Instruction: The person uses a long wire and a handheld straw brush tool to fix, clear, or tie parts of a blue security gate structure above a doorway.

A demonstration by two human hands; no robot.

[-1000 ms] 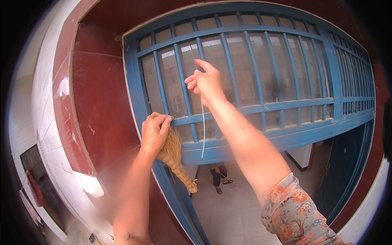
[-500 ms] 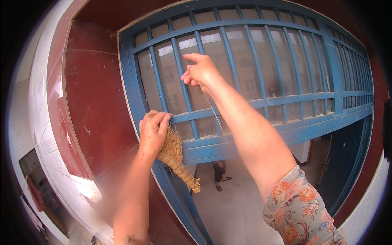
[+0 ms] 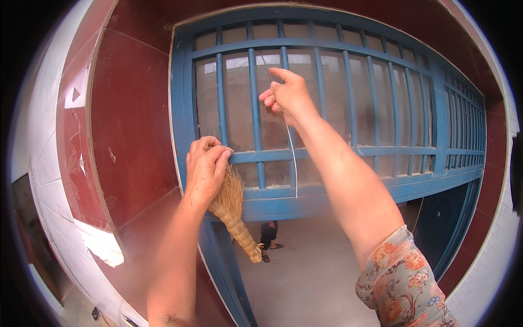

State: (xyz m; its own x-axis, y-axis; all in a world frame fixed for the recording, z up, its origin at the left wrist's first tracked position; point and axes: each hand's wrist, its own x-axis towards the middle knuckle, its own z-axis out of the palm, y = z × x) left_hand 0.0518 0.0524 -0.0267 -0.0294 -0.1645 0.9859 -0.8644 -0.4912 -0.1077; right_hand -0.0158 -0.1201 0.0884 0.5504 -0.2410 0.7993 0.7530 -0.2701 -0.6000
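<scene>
My left hand (image 3: 206, 168) is closed around the bristle end of a small straw whisk broom (image 3: 235, 218), whose bound handle points down and to the right. Its fingertips are up against the lower rail of a blue barred grille (image 3: 321, 204). Higher up and further right, my right hand (image 3: 292, 97) pinches a thin wire (image 3: 295, 158) in front of the bars. One part of the wire runs up from the fingers along the bars. The other hangs in a slight curve down to the bottom of the grille. Where the wire's upper end lies is hard to make out.
Dusty glass (image 3: 343, 98) lies behind the bars. Dark red tiles (image 3: 131, 125) cover the wall on the left. Beneath the grille is a doorway with a blue door (image 3: 449, 218) on its right side. A person's legs (image 3: 268, 234) show on the pale floor (image 3: 310, 272) inside.
The view has turned slightly, shifting most of the scene. The wire's hanging part now shows more plainly and curves differently. Both hands keep their grips.
</scene>
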